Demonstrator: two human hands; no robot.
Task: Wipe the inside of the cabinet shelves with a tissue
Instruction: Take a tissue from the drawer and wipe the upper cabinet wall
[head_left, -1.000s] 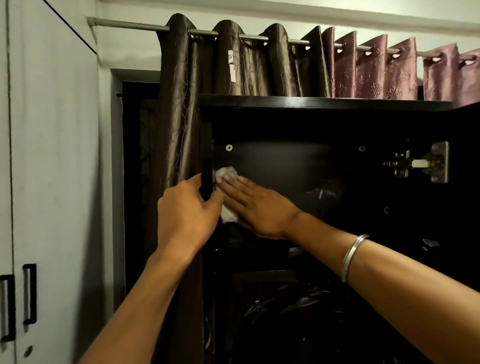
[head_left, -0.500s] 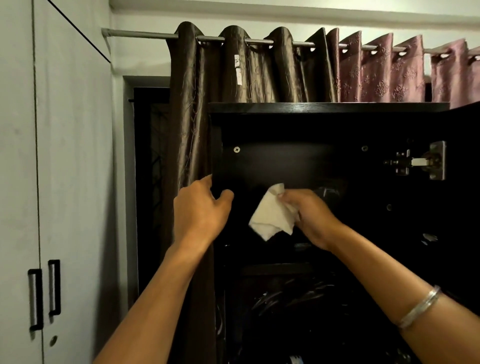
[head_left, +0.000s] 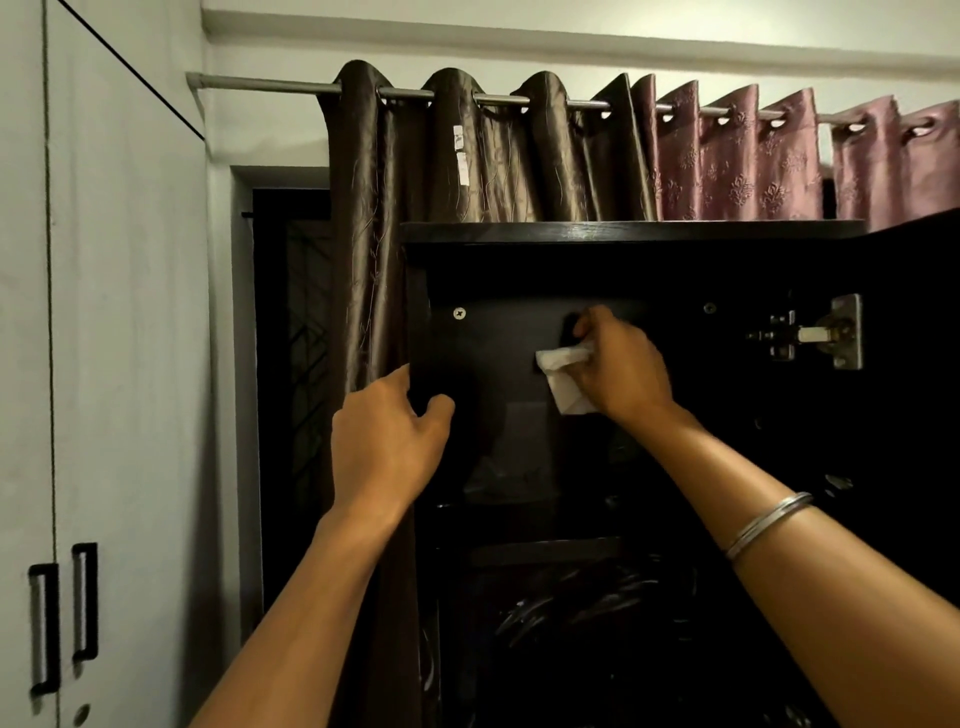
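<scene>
Right hand (head_left: 621, 366): fingers curled round a crumpled white tissue (head_left: 563, 376), pressing it against the dark panel high inside the cabinet (head_left: 623, 231); a metal bangle (head_left: 769, 525) on the forearm.
Left hand (head_left: 387, 441): at about 8 o'clock from the tissue, thumb and fingers wrapped on the cabinet's front left edge (head_left: 415, 322), seemingly steadying; nothing else held.
Tissue position: upper compartment, just under the top board, at 3 o'clock from a bright screw head (head_left: 459, 313) and well to 9 o'clock of the metal door hinge (head_left: 810, 338); touching the panel as far as can be told.
Step in hand: wiping the upper inner panel, judged from the pressed tissue.
Done so far: cannot tell; the dark gloss shows no clear wiped or dusty patches.
Left to do: probably most of the job; the shelf board (head_left: 545, 551) at 6 o'clock from the tissue and the dim compartment below, holding dark glossy items too murky to name, appear unreached.
Surroundings: brown curtain (head_left: 467, 156) at 12 o'clock behind the cabinet, white wardrobe doors (head_left: 104, 312) at 9 o'clock.
</scene>
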